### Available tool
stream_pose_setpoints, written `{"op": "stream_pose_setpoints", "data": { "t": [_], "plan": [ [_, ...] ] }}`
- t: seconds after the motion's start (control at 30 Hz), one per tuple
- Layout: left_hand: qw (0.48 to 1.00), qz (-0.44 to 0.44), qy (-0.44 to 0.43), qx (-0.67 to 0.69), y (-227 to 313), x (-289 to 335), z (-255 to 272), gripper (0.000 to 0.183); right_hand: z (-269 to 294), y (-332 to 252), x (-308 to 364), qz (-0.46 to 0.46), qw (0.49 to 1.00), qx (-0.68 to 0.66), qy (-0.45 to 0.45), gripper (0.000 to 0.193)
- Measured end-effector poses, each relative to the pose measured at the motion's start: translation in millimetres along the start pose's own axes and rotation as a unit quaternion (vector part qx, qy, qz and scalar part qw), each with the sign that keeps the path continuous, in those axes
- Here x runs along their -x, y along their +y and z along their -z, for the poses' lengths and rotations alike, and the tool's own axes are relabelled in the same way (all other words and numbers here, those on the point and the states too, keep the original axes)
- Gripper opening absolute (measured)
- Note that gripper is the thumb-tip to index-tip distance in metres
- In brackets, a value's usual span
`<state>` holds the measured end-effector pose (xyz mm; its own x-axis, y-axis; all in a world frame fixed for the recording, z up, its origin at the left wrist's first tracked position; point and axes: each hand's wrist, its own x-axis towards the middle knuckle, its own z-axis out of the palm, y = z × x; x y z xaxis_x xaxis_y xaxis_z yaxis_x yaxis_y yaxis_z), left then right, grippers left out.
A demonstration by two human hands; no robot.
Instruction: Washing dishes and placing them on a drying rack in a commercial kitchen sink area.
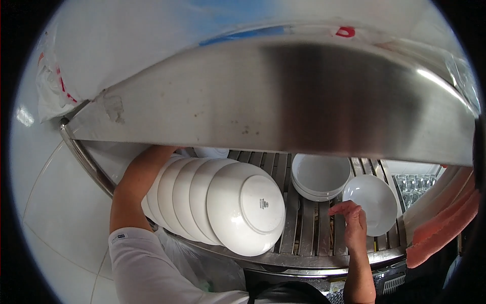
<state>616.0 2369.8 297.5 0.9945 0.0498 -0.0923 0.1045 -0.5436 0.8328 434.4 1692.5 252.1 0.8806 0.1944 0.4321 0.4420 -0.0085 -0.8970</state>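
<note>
My left forearm reaches over the left end of a row of large white plates and passes under a steel shelf. My left hand is hidden behind the shelf edge, so its fingers do not show. The plates lean on one another, bottoms facing right, on a slatted metal rack. My right hand is half curled, with nothing visible in it. It hovers by the near left rim of a shallow white dish. Just beyond it sit stacked deep white bowls.
The steel shelf spans the view above the rack, with plastic-wrapped bundles on top. A pinkish-orange cloth hangs at the right, near several clear glasses. More white crockery shows behind the plates. A clear plastic bag hangs below.
</note>
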Motion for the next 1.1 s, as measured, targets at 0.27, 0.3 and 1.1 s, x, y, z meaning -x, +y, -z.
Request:
{"op": "stream_pose_setpoints", "data": {
  "t": [0.27, 0.3, 1.1],
  "plan": [
    [0.982, 0.100, 0.060, -0.149, 38.9, 34.2, -15.3, 0.048, 3.9, 3.4, -1.2, -0.002, 1.000, -0.012, -0.003, 0.083],
    [0.977, 0.110, 0.066, -0.172, 42.4, 34.9, -19.6, 0.048, 4.2, 4.0, -1.0, -0.002, 1.000, -0.015, -0.002, 0.082],
    [0.822, 0.026, 0.121, -0.556, 168.1, 59.1, -114.5, 0.072, 31.9, 2.9, 21.0, 0.009, 1.000, -0.007, 0.020, 0.081]
  ]
}}
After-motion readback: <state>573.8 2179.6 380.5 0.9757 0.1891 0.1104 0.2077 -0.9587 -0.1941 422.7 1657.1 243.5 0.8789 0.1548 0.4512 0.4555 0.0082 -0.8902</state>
